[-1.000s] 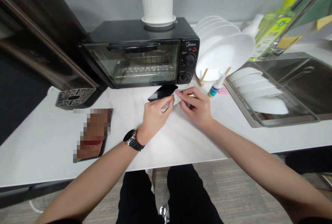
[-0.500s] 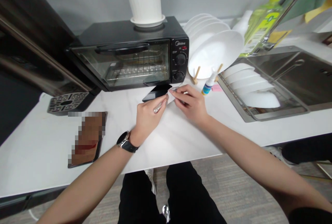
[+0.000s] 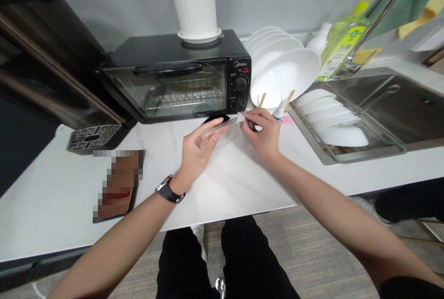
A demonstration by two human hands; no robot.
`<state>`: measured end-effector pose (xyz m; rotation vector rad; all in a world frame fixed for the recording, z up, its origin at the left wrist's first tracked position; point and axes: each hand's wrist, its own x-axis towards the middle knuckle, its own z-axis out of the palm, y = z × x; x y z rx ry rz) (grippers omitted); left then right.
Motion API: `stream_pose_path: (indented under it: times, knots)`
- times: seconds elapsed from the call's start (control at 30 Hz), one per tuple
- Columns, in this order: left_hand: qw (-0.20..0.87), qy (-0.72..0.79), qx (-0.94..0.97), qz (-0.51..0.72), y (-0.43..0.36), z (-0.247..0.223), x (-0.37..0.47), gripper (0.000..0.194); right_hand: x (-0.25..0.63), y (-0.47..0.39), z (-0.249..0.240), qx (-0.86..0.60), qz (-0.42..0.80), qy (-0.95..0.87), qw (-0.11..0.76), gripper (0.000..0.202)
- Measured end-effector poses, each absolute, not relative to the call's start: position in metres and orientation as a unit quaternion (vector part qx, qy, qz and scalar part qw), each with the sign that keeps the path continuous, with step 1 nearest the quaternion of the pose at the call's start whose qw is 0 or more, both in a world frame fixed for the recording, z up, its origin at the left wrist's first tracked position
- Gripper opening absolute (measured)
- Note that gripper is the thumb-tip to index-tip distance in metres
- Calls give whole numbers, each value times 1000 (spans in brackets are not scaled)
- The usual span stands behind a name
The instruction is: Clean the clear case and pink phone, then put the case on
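Observation:
My left hand [image 3: 196, 153] holds a clear, shiny thin plastic piece [image 3: 208, 137] between its thumb and fingers, over the counter in front of the oven. Close by on the right, my right hand [image 3: 265, 136] pinches a small white piece [image 3: 241, 117] at the far end of the plastic. Whether the white piece is joined to the plastic, I cannot tell. Something dark shows under the right fingers, too small to name. A flat black object [image 3: 217, 118] lies behind my left hand, mostly covered. Partly hidden behind my right hand stands a small white-capped bottle [image 3: 279, 110].
A black toaster oven [image 3: 166, 91] carries a white pot [image 3: 194, 3]. White plates [image 3: 280, 75] stand in a rack to its right, beside a sink [image 3: 378, 105] with bowls [image 3: 342, 128]. At left are a flat dark device [image 3: 120, 186] and a black machine with a drip tray [image 3: 93, 138].
My left hand has opened out, and more of the clear plastic shows. My right hand has moved slightly right with the white piece, now in front of the bottle. The view has shifted a little.

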<state>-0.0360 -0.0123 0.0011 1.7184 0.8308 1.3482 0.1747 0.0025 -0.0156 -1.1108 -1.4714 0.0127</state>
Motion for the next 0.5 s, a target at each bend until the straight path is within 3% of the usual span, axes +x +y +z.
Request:
stream_pose_path:
  times: [0.1, 0.3, 0.5]
  knots:
    - [406, 309, 643, 572, -11, 2, -37, 39, 173, 2, -16, -502, 73, -605, 613, 19]
    - [304, 303, 695, 577, -13, 2, -38, 27, 165, 0, -20, -453, 218, -671, 545, 14]
    - [168, 295, 759, 556, -13, 4, -41, 26, 160, -5, -18, -402, 219, -705, 542, 16]
